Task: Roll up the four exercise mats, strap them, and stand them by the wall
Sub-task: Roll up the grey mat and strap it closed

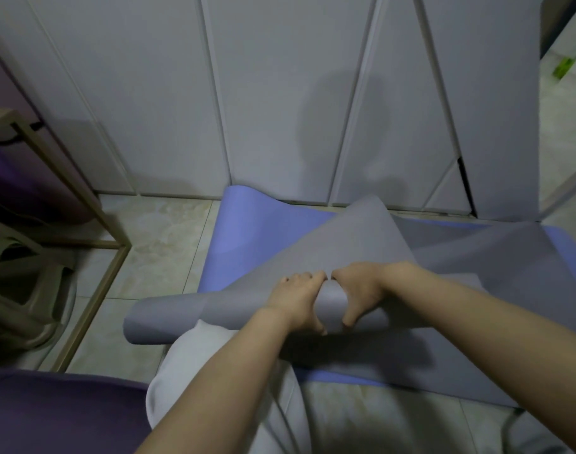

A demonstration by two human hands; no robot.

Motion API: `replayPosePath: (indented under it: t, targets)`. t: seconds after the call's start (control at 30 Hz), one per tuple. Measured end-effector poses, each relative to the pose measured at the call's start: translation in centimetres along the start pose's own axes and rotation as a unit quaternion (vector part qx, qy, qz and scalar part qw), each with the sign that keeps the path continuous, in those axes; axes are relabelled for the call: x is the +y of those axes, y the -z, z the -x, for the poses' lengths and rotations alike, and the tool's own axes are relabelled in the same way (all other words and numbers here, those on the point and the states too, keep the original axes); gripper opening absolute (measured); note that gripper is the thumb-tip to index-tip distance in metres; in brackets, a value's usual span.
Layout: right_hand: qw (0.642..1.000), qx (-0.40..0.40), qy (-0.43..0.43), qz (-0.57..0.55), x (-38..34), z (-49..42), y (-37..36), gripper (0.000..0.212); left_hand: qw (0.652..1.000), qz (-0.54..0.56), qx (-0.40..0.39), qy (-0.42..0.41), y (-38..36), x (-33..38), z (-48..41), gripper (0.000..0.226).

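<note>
Across the periwinkle foam mat [247, 231] on the tiled floor [155, 231], the half-rolled grey foam exercise mat [168, 319] lies left-to-right. The left hand [299, 299] and right hand [358, 290] clasp its middle side by side, with the unrolled sheet stretching ahead beyond the fingers.

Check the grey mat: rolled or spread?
Partly rolled. Left hand and right hand grip the rolled end of the grey mat; the rest lies loose over the blue mat.
</note>
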State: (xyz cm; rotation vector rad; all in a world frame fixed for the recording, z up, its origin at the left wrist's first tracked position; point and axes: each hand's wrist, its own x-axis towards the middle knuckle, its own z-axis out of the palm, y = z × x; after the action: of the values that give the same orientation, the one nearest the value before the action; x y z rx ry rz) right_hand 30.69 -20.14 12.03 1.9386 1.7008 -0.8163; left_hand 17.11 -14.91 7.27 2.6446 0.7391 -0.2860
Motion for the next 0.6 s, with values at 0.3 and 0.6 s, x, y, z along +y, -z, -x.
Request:
replayPosePath:
  t: [0.3, 0.6]
  targets:
    - [0.982, -0.108, -0.033, -0.15, 2.9, 1.3, 0.7, 0.058, 0.989, -0.069, 0.13, -0.033, -1.1, 2.9, 0.6, 0.069]
    - [0.998, 0.03, -0.036, 0.042, 0.6, 1.2, -0.4, 0.078, 0.999, 0.011, 0.041, -0.006, -0.3, 1.0, -1.3, 0.063]
